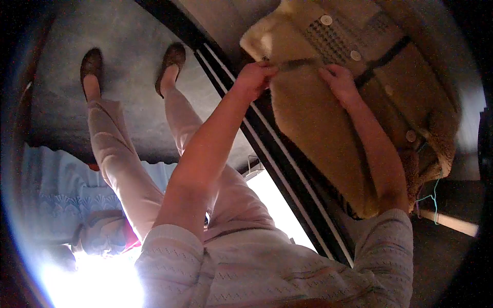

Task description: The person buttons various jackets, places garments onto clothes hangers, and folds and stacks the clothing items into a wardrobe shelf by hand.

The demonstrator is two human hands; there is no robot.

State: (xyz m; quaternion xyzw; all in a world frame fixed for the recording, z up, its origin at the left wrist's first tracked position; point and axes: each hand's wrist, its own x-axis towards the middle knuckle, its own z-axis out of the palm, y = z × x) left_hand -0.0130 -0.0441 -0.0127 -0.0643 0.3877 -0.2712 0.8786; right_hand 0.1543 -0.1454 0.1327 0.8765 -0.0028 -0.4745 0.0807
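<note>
A tan fleecy coat [318,128] with plaid panels, dark stripes and pale round buttons lies spread out on the right side. My left hand [255,80] is closed at the coat's near left edge, with the fingertips pinching the fabric beside a dark stripe. My right hand [339,84] rests over the coat a little farther right, with thumb and fingers drawn together on the cloth at the other end of that stripe. What lies between the right fingertips is partly hidden.
A dark rail with pale stripes [277,143] runs diagonally beside the coat. A teal hanger hook [435,203] and a wooden bar [454,224] are at the lower right. Blue patterned cloth [67,190] hangs at left. A grey floor [128,46] lies under my shoes.
</note>
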